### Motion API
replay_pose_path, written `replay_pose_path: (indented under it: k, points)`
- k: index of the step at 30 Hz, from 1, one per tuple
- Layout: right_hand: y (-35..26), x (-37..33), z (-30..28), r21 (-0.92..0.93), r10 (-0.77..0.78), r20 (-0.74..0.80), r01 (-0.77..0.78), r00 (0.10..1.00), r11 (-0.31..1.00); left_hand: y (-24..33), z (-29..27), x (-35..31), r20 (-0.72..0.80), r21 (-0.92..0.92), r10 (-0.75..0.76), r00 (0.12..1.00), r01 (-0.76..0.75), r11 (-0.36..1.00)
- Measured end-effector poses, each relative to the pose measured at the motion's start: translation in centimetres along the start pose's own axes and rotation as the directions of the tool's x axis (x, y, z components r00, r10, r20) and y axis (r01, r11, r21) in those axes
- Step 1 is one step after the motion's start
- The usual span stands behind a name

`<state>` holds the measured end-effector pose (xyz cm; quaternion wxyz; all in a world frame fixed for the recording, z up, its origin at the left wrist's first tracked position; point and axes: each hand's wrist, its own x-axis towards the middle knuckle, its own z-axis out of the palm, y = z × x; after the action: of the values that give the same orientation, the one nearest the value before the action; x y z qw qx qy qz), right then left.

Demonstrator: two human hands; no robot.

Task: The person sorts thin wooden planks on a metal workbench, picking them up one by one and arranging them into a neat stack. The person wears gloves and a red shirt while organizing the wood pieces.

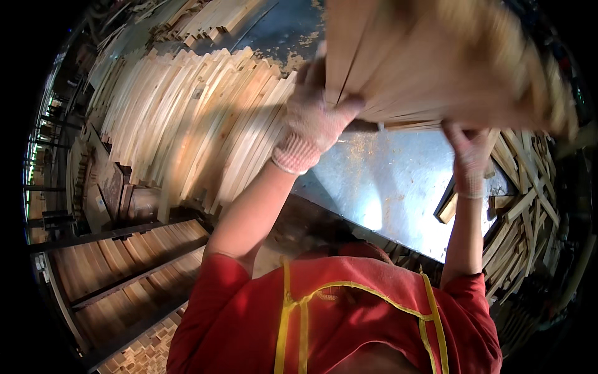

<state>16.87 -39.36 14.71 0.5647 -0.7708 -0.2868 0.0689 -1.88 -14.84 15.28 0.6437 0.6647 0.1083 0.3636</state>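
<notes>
Both my hands wear pale knitted gloves and hold up a broad stack of wooden strips (423, 68), partly smeared by motion at its right side. My left hand (321, 115) is closed on the stack's left edge, thumb across the near face and fingers mostly hidden behind it. At the lower right edge, my right hand (467, 149) grips from below, its fingers partly hidden. Beneath the raised stack lies a shiny metal tabletop (380, 168), with sawdust scattered on it.
Many light wooden strips (199, 112) lie side by side to the left. A tangle of loose offcuts (526, 199) is heaped on the right. At lower left stands a dark-framed rack (134, 262) with wood pieces in rows. More strips (218, 19) lie at the far left.
</notes>
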Motion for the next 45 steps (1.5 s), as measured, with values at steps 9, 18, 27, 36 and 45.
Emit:
replay_pose_path:
  k: [9, 18, 27, 36, 45]
  points:
    - [14.3, -17.2, 10.1, 0.736, 0.54, 0.417, -0.62, 0.731, 0.27, -15.2, -11.5, -17.6, 0.273, 0.96, -0.398, 0.876, -0.223, 0.169]
    - [14.3, -18.2, 10.4, -0.444, 0.414, 0.441, -0.207, 0.797, 0.872, -9.9, -15.5, -22.1, 0.297, 0.949, -0.285, 0.911, -0.316, -0.02]
    - [11.6, -21.2, 13.6, 0.387, 0.405, 0.577, -0.674, 0.709, 0.629, -7.7, -24.9, -37.2, -0.766, 0.508, -0.132, 0.629, 0.719, 0.475]
    - [17.1, -9.1, 3.5, -0.88, 0.007, -0.02, -0.021, 1.0, 0.475, -12.5, -16.4, -37.9, -0.232, -0.825, -0.921, 0.313, 0.438, 0.357]
    - [25.0, -9.0, -5.2, -0.793, 0.299, -0.098, -0.256, 0.949, 0.552, -9.4, -13.1, -33.7, -0.243, -0.908, -0.931, 0.271, 0.276, 0.317]
